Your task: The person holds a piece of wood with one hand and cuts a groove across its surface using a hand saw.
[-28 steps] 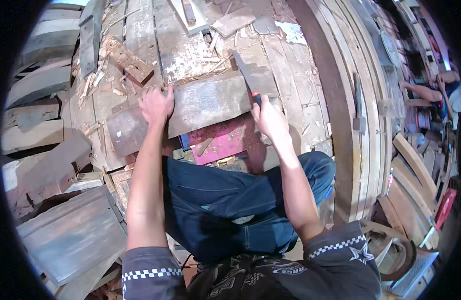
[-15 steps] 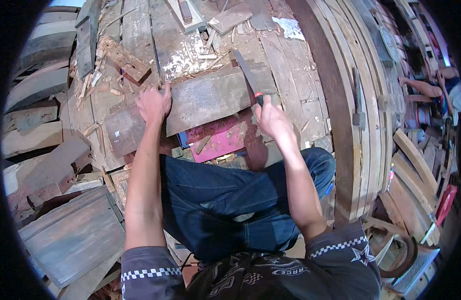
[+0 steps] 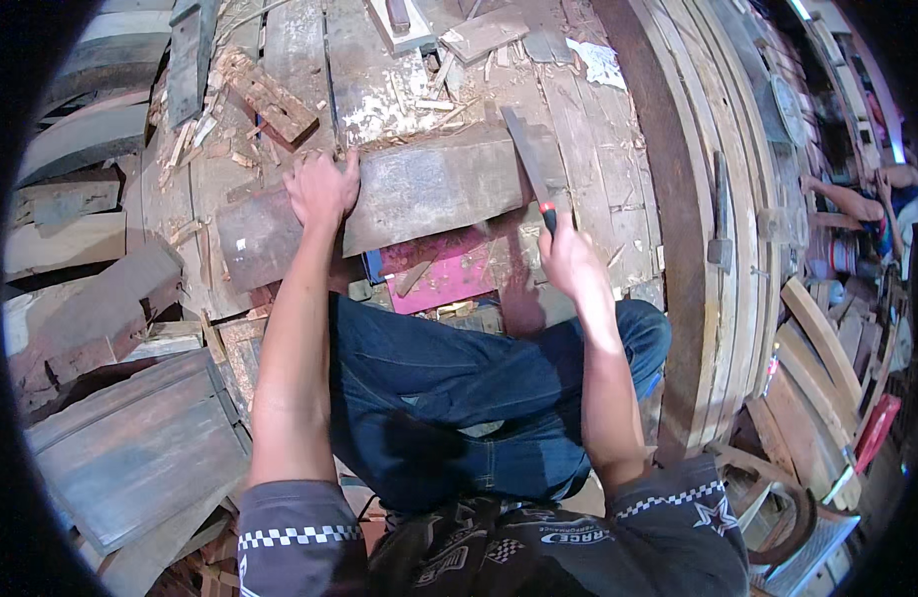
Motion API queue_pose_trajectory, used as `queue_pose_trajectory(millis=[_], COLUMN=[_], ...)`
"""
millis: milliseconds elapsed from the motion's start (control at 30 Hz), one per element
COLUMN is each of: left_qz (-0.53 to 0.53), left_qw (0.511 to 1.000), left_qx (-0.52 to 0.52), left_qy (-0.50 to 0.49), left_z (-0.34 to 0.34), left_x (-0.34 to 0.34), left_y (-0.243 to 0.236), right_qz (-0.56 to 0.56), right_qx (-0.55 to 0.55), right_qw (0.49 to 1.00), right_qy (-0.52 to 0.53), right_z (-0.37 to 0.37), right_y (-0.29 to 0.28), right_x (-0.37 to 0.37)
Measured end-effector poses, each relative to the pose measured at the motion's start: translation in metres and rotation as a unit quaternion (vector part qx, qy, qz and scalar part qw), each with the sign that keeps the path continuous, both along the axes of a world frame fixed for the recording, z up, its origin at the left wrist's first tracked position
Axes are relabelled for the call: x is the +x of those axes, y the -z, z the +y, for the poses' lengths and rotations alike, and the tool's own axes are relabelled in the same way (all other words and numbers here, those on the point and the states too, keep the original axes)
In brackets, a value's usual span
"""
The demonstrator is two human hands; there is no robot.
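My left hand (image 3: pixel 322 189) presses on a weathered grey-brown plank (image 3: pixel 429 184), fingers bent over its far edge and thumb spread. The plank lies crosswise in front of my knees. In my right hand (image 3: pixel 575 261) is a handsaw (image 3: pixel 521 149), its black and red handle wrapped by my fingers. The narrow blade points away from me across the plank's right part. Whether its teeth sit in a cut is hard to make out. Under the plank's near edge shows a pink flat piece (image 3: pixel 444 274) strewn with chips, with a sliver of blue beside it.
A notched wood block (image 3: pixel 270 99) lies beyond my left hand among shavings. A hammer (image 3: pixel 718 214) rests on the long beams (image 3: pixel 668 199) at right. Stacked timbers (image 3: pixel 71 209) and a panel (image 3: pixel 140 448) fill the left. Another person (image 3: pixel 867 204) sits far right.
The saw has been drawn back toward me and slightly right over the plank. My left hand stays on the plank. The whole view has shifted a little.
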State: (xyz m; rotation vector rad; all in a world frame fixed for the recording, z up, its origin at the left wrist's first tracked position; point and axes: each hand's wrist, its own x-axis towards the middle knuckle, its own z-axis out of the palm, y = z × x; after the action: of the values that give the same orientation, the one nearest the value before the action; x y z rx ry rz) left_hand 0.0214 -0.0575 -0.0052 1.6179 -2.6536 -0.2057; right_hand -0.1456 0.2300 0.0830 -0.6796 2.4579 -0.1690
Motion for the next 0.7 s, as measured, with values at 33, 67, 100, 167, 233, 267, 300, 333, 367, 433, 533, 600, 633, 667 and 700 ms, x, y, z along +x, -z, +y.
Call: queue_pose_trajectory(millis=[33, 67, 100, 167, 233, 267, 300, 333, 367, 433, 533, 600, 633, 667, 700], left_qz=[0.002, 0.001, -0.002, 0.01, 0.016, 0.02, 0.017, 0.014, 0.017, 0.016, 0.014, -0.025, -0.005, -0.001, 0.004], left_qw=[1.0, 1.0, 1.0, 1.0, 1.0, 0.999, 0.999, 0.999, 0.999, 1.0, 1.0, 0.999, 1.0, 1.0, 1.0], left_qx=[-0.001, 0.005, 0.014, 0.009, 0.022, 0.028, 0.036, 0.044, 0.031, 0.025, 0.001, 0.032, 0.009, 0.012, 0.014], left_qy=[-0.002, -0.006, -0.01, -0.007, 0.006, 0.008, 0.005, 0.002, 0.006, -0.002, -0.002, 0.007, 0.012, 0.016, 0.019], left_z=[0.0, 0.0, 0.005, 0.005, 0.006, 0.009, 0.006, 0.005, 0.008, 0.005, -0.002, -0.001, 0.001, 0.002, 0.003], left_x=[-0.001, -0.001, -0.001, -0.005, -0.011, -0.017, -0.014, -0.012, -0.012, -0.004, 0.004, -0.003, -0.006, -0.008, -0.012], left_y=[0.0, 0.0, 0.0, -0.001, -0.008, -0.008, -0.008, -0.008, -0.005, -0.006, -0.001, -0.005, -0.003, -0.001, 0.001], right_qz=[0.024, 0.025, 0.022, 0.045, 0.037, 0.032, 0.029, 0.028, 0.029, 0.033, 0.004, 0.017, 0.032, 0.05, 0.043], right_qx=[-0.006, -0.008, 0.009, 0.024, 0.009, -0.006, 0.043, 0.044, 0.049, 0.064, 0.079, 0.082, 0.087, 0.033, 0.053], right_qw=[1.0, 1.0, 1.0, 0.999, 0.999, 0.999, 0.998, 0.998, 0.998, 0.997, 0.997, 0.997, 0.996, 0.998, 0.998], right_qy=[-0.009, -0.012, -0.001, -0.009, -0.017, -0.021, -0.038, -0.04, -0.041, -0.026, 0.002, -0.001, 0.003, -0.015, -0.017], right_z=[0.012, 0.017, 0.02, 0.013, -0.002, -0.009, -0.022, -0.02, -0.015, -0.001, 0.025, 0.018, 0.016, 0.02, 0.006], right_y=[0.004, 0.005, -0.002, -0.006, 0.004, 0.008, 0.007, 0.005, 0.001, -0.001, -0.025, -0.02, -0.017, 0.003, 0.012], right_x=[0.007, 0.009, 0.011, 0.009, -0.013, -0.027, -0.037, -0.037, -0.037, -0.02, 0.007, 0.0, -0.007, -0.023, -0.04])
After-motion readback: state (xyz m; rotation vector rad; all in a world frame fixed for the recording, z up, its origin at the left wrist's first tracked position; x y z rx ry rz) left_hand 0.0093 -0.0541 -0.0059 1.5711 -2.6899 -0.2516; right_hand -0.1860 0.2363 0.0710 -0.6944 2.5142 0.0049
